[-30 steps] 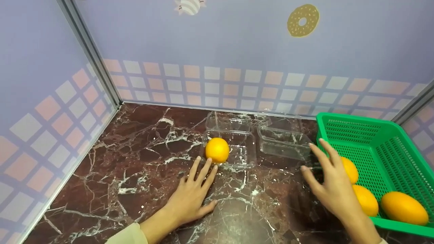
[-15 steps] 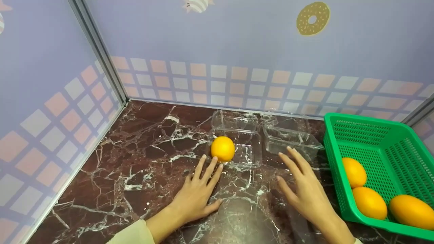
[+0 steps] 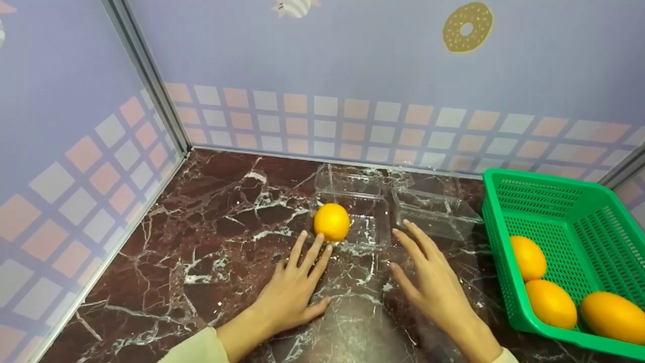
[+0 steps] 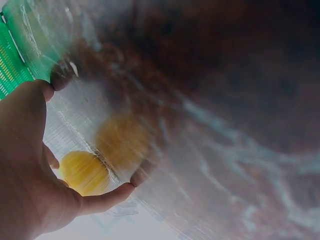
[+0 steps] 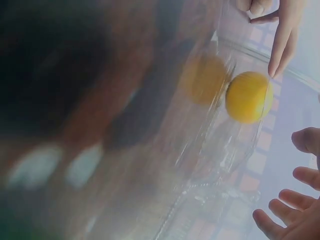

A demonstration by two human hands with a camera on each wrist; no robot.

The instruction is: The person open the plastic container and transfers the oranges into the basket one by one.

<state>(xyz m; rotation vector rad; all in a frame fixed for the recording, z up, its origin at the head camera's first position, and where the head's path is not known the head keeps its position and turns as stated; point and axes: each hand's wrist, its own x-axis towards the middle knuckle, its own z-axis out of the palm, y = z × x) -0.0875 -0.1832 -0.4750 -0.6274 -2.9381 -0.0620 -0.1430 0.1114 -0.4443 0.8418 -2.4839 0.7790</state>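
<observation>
A round orange [image 3: 331, 222] sits in the left part of a clear plastic clamshell container [image 3: 370, 232], whose lid stands open toward the wall. My left hand [image 3: 289, 295] is spread flat with its fingertips at the container's front edge, close to the orange. In the left wrist view the left hand [image 4: 35, 165] holds nothing. To the right, my right hand [image 3: 433, 285] hovers with loosely spread fingers in front of a second clear container [image 3: 438, 222], partly covering it. Nothing lies in that hand; the right wrist view shows its fingers [image 5: 287, 212] apart from the orange [image 5: 248, 97].
A green plastic basket [image 3: 509, 302] stands on the right with three orange fruits [image 3: 549, 304] inside, one of them longer and oval. Patterned panels [image 3: 352, 60] bound the dark marbled tabletop [image 3: 216, 222] at the back and left.
My right hand has moved left, from beside the basket to in front of the second container. My left hand and the orange keep their places, while the head view has shifted slightly.
</observation>
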